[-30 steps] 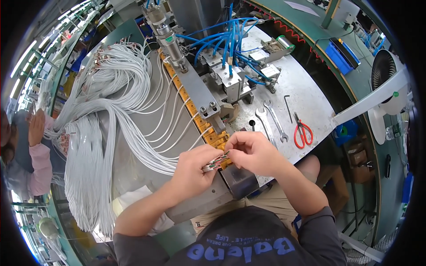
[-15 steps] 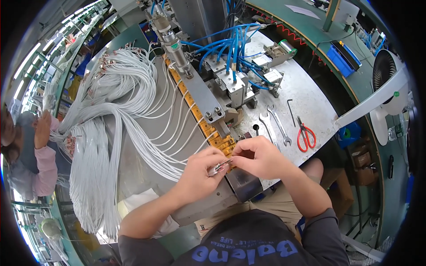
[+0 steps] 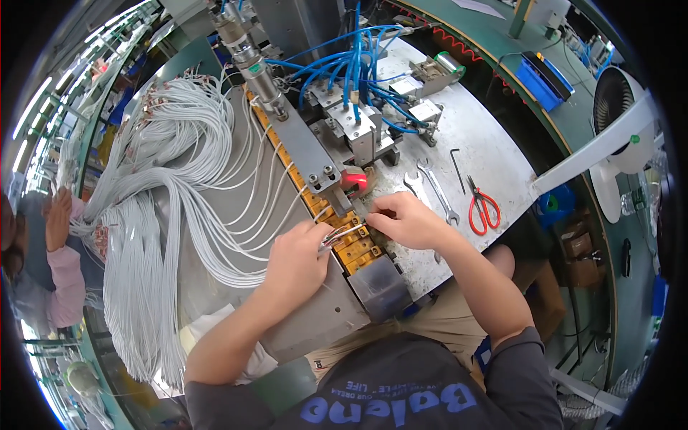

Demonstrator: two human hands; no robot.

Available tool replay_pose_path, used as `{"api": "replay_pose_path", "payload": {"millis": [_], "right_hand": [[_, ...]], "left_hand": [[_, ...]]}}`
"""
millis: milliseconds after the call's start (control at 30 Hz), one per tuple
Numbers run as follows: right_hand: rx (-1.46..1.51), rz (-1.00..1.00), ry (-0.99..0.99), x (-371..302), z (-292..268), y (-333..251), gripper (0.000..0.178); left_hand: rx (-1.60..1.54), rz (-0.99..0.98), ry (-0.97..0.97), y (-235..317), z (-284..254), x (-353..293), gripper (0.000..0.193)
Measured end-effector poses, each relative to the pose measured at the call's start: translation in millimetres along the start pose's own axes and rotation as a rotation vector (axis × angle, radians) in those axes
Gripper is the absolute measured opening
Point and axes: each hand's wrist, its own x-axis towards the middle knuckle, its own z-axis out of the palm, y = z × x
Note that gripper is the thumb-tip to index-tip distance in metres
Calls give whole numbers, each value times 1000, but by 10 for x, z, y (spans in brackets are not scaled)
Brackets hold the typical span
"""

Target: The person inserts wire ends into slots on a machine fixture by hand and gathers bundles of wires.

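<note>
My left hand (image 3: 299, 256) pinches the end of a white cable (image 3: 342, 233) with stripped wire tips, resting it over the orange fixture track (image 3: 352, 246). My right hand (image 3: 403, 219) sits just to the right, its fingertips on the same cable end at the orange blocks. A large bundle of white cables (image 3: 154, 215) fans out to the left across the metal plate (image 3: 308, 322). A red light (image 3: 355, 179) glows on the machine just above the hands.
Blue air hoses (image 3: 355, 64) and metal blocks stand at the back. Two wrenches (image 3: 430, 188), a hex key (image 3: 457, 168) and red-handled scissors (image 3: 484, 209) lie on the table to the right. A white fan (image 3: 620, 93) is at far right. Another person (image 3: 54, 258) stands at the left.
Both hands moved up the track with the cable end, from near the plate's lower end to the orange blocks. The red light now shows above them.
</note>
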Motion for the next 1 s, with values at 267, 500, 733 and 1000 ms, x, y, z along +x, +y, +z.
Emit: {"api": "replay_pose_path", "payload": {"millis": [267, 500, 733, 1000], "right_hand": [[370, 130, -125, 60, -45, 191, 18], [287, 89, 14, -161, 3, -204, 11], [112, -169, 98, -193, 162, -344, 16], [276, -92, -77, -284, 80, -412, 14]], "left_hand": [[-62, 35, -44, 103, -15, -80, 26], [-547, -273, -214, 90, -226, 7, 12], [-523, -216, -37, 152, -277, 71, 10], [-523, -82, -89, 209, -229, 20, 11]]}}
